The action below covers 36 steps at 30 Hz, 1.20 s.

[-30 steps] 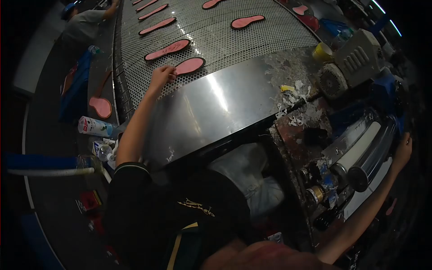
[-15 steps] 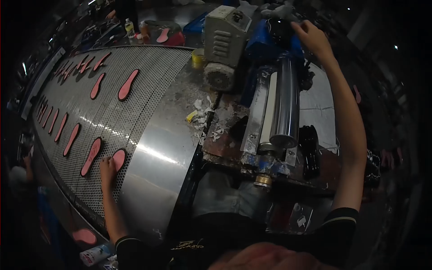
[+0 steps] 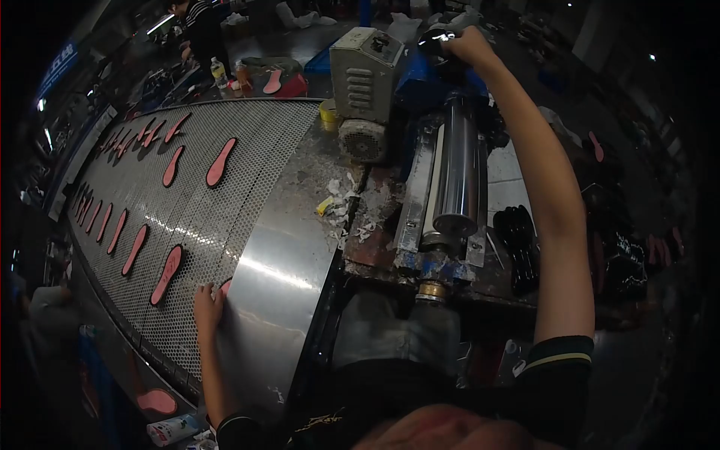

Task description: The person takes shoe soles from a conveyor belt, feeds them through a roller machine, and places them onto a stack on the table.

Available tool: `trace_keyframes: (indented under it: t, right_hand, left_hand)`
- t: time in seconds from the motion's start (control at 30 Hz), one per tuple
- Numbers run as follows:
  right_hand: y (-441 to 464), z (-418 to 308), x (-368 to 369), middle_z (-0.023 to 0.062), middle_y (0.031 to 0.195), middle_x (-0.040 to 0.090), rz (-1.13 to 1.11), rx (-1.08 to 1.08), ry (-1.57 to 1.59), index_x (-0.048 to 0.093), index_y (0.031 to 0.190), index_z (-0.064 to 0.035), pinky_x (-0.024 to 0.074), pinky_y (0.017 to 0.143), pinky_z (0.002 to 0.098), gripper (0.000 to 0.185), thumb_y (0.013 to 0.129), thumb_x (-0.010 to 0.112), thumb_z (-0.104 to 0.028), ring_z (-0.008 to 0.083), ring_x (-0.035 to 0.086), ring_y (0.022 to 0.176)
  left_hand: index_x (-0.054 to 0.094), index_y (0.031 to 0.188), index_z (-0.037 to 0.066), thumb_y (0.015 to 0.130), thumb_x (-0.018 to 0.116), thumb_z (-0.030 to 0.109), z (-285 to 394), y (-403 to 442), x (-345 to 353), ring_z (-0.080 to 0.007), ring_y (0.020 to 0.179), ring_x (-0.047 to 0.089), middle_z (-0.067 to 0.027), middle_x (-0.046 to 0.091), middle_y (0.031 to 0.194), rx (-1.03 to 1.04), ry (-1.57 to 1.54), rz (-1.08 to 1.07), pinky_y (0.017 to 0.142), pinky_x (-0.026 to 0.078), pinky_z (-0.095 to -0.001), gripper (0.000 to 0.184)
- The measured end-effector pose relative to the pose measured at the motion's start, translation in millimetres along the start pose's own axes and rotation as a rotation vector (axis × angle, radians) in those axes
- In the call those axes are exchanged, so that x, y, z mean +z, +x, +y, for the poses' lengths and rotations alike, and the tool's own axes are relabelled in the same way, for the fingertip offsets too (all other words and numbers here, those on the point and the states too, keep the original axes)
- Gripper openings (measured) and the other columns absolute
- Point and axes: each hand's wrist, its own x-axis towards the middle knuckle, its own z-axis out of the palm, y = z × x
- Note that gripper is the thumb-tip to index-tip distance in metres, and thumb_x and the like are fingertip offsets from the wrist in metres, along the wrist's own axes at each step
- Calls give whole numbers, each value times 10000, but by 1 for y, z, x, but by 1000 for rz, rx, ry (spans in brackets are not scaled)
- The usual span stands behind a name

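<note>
My left hand (image 3: pixel 208 304) is at the near right edge of a perforated metal belt (image 3: pixel 199 217), fingers slightly apart. Right beside its fingertips a small piece of a pink insole (image 3: pixel 226 286) shows; the rest is hidden. Just left of that hand lies a whole pink insole with a dark rim (image 3: pixel 166 275). My right hand (image 3: pixel 474 48) is stretched far forward, its fingers closed on a glossy black rounded thing (image 3: pixel 435 39) above a blue container (image 3: pixel 420 81). What exactly the black thing is cannot be made out.
A roller machine with a shiny metal cylinder (image 3: pixel 456 172) stands before me, beside a grey motor housing (image 3: pixel 366 75). Several pink insoles lie in two rows along the belt. Glossy black pieces (image 3: pixel 516 247) lie right of the roller. A person (image 3: pixel 202 34) works at the far left.
The view has shifted. My right hand has moved left to the black thing. Less of the insole beside my left hand shows now, close to the smooth metal plate.
</note>
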Motion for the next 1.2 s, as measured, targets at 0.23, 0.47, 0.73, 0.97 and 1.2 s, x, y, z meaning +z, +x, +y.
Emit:
trace_keyframes:
  t: [0.23,0.47,0.73,0.97,1.2]
  right_hand:
    - [-47,79,-29,81,849,653,396,237,820,676,1018,6,468,628,334,264,815,708,-159,171,594,718]
    - [-54,95,-17,55,847,648,430,393,1075,676,952,6,443,597,310,196,809,738,-112,162,585,687]
    - [-63,93,-48,111,885,641,720,302,1385,625,961,-3,490,564,341,163,834,691,-82,186,592,695]
    - [-256,164,-119,18,813,608,528,408,1025,632,1068,-25,339,438,210,189,957,575,-167,58,514,605]
    - [-306,126,-54,62,932,585,339,447,1125,580,1121,-5,420,451,231,231,984,527,-184,108,543,666]
  left_hand:
    - [623,1040,24,831,675,96,105,35,-37,-266,859,619,-121,609,968,273,-315,13,745,497,-370,228]
    - [652,988,32,836,669,80,229,75,-47,-220,824,645,-85,651,925,518,-620,-65,680,494,-315,160]
    - [645,998,19,821,685,46,313,71,-69,-231,863,627,-101,643,953,717,-677,-127,709,483,-317,183]
    - [656,1129,31,831,702,66,293,77,-87,-200,958,651,-82,686,1075,719,-812,-262,824,512,-318,304]
    - [512,1384,114,785,790,280,391,129,-135,-252,1262,526,-96,564,1361,1044,-734,-299,1041,427,-415,681]
